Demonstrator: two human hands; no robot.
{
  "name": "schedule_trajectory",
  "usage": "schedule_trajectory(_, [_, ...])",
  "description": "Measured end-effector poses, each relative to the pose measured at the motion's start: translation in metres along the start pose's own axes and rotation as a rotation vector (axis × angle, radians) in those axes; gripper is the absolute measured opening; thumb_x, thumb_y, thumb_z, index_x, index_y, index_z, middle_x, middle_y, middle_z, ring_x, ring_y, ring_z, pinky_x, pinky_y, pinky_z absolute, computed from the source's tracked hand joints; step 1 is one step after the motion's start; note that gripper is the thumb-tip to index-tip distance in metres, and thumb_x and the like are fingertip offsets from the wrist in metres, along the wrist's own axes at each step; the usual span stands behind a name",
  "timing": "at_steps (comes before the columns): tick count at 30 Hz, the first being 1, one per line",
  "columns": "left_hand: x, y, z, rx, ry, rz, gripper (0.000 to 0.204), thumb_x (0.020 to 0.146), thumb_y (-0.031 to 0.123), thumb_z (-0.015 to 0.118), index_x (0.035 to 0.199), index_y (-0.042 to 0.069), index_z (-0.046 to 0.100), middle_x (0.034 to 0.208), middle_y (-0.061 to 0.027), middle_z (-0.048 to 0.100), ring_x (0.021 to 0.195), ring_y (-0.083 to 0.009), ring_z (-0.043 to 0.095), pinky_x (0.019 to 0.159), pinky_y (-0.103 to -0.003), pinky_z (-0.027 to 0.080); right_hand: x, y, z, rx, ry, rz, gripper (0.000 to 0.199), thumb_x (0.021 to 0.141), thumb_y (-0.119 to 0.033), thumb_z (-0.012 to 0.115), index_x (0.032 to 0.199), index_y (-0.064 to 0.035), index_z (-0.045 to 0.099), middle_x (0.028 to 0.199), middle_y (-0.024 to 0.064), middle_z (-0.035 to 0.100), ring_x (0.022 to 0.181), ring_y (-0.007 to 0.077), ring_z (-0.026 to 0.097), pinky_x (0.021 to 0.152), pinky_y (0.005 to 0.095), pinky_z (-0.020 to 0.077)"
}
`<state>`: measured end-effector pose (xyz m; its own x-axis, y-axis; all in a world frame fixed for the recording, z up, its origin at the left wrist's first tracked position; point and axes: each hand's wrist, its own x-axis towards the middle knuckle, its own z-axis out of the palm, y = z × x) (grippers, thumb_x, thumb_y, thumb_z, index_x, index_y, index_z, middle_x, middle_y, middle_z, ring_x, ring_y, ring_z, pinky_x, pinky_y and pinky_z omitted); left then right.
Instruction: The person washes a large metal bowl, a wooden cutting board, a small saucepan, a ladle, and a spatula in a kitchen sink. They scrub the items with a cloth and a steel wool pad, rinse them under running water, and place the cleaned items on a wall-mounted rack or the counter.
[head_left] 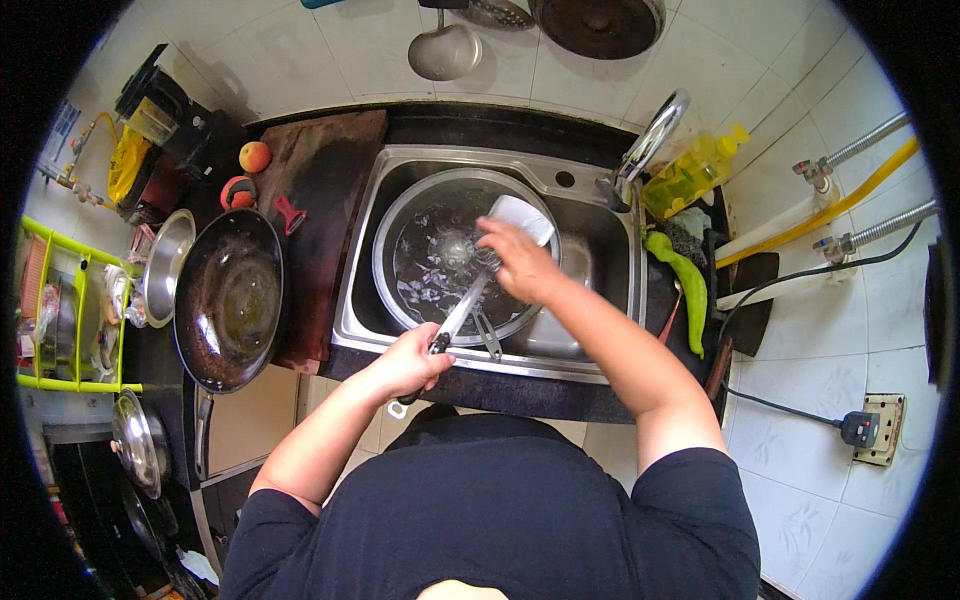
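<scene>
My left hand is closed round the black handle of a metal spatula, held slanting over the sink's front edge. Its shaft runs up and right to a broad, pale, shiny blade. My right hand is at the neck and blade, its fingers curled against the metal and partly covering it. Below is a round metal basin holding water with small pale bits or glints in it, standing in the stainless steel sink. A slim grey metal utensil leans over the basin's near rim.
A chrome tap rises at the sink's back right. To the right lie a long green pepper and a yellow bottle. On the left are a dark frying pan, a metal bowl, a red peeler and an apple.
</scene>
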<state>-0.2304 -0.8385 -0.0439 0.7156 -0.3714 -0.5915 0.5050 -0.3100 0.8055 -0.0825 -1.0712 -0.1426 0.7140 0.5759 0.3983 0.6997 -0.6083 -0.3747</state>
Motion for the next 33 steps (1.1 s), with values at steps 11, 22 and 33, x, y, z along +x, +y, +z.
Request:
schedule_trajectory(11, [-0.006, -0.005, -0.006, 0.082, 0.085, 0.025, 0.031, 0.079, 0.006, 0.057, 0.105, -0.005, 0.044, 0.059, -0.002, 0.049, 0.044, -0.0093, 0.047, 0.041, -0.025, 0.039, -0.007, 0.011, 0.003, -1.036, -0.003, -0.428, 0.055, 0.062, 0.004, 0.049, 0.115, -0.008, 0.048, 0.131, 0.0138, 0.04, 0.125, 0.0318, 0.033, 0.104, 0.0409, 0.0287])
schedule_trajectory(22, [0.007, 0.009, -0.01, 0.065, 0.085, 0.089, 0.032, 0.078, 0.004, 0.055, 0.106, -0.005, 0.042, 0.061, -0.0009, 0.048, 0.044, -0.0079, 0.045, 0.041, -0.022, 0.037, 0.011, -0.038, -0.015, 0.158, 0.095, 0.061, 0.06, 0.061, 0.005, 0.047, 0.119, -0.0084, 0.047, 0.13, 0.0126, 0.041, 0.125, 0.0305, 0.034, 0.105, 0.0391, 0.0265])
schedule_trajectory(33, [0.009, 0.021, -0.007, 0.042, 0.045, 0.098, 0.029, 0.077, 0.007, 0.054, 0.103, -0.003, 0.045, 0.061, -0.0002, 0.049, 0.043, -0.0074, 0.045, 0.041, -0.021, 0.036, 0.008, -0.088, -0.018, 0.371, 0.146, -0.025, 0.046, 0.059, 0.0, 0.053, 0.104, -0.0076, 0.053, 0.114, 0.0138, 0.053, 0.111, 0.0321, 0.047, 0.097, 0.0423, 0.0346])
